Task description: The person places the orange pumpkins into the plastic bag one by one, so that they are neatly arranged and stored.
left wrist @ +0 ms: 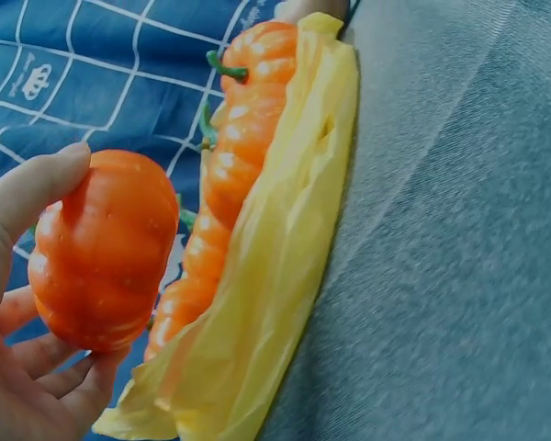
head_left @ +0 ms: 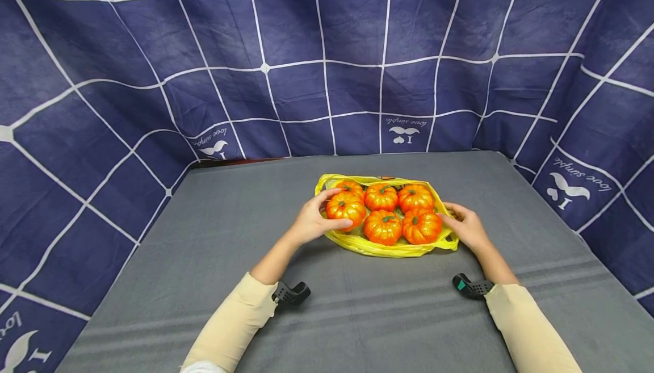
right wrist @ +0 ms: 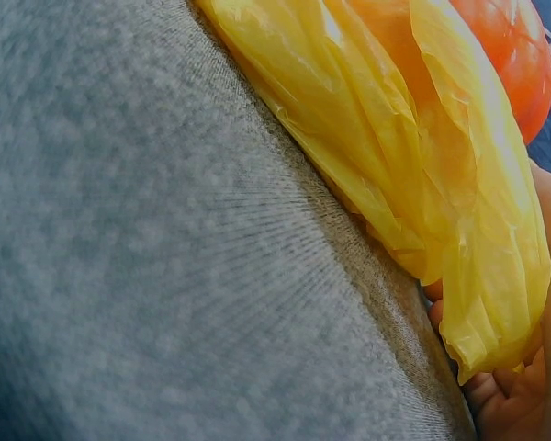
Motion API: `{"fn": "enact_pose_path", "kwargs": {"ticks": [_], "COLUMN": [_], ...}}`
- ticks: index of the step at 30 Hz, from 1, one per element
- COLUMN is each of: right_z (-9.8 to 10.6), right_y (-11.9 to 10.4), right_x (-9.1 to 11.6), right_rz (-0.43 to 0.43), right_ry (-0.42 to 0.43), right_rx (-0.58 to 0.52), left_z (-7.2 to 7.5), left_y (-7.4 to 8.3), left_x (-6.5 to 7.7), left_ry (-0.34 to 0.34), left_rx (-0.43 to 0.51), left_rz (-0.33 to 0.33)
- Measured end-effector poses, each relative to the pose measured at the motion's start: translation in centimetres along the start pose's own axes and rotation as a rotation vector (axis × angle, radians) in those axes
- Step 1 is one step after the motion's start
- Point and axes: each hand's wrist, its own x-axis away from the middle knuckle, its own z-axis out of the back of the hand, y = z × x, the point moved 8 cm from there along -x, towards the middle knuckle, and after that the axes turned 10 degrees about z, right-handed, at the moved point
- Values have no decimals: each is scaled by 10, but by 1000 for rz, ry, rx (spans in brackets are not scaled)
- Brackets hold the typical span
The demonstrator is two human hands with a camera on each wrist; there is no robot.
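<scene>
A yellow plastic bag (head_left: 388, 251) lies spread with its mouth up, and several small shiny orange pumpkins (head_left: 382, 227) with green stems sit in it. My left hand (head_left: 315, 218) grips one pumpkin (left wrist: 106, 250) at the bag's left end, thumb on one side and fingers on the other. In the left wrist view this pumpkin is raised apart from the row in the bag. My right hand (head_left: 467, 226) holds the bag's right edge, its thumb close against the front right pumpkin (head_left: 422, 226). Yellow plastic (right wrist: 491, 266) hides part of that hand in the right wrist view.
Grey cloth (head_left: 357, 305) covers the table. A dark blue curtain (head_left: 352, 89) with white grid lines hangs along the back and both sides. Black straps (head_left: 292, 293) sit on both wrists, below the cream sleeves' cuffs.
</scene>
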Motion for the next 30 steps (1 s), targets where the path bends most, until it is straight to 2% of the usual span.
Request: {"fn": "enact_pose_path", "kwargs": {"ticks": [6, 11, 20, 30], "right_z": [-1, -1, 0, 0], "right_y": [1, 1, 0, 0], "right_x": [0, 0, -1, 0], "right_rz": [-2, -5, -15, -8], "right_ry": [2, -4, -10, -14], "right_rx": [5, 20, 10, 36], "left_z": [-5, -6, -11, -15], "left_y": [-9, -13, -21, -29], "left_x": [-1, -1, 4, 7], "left_ry": [51, 81, 141, 122], "left_rx": [-30, -43, -174, -235], "left_rz": [34, 34, 23, 38]}}
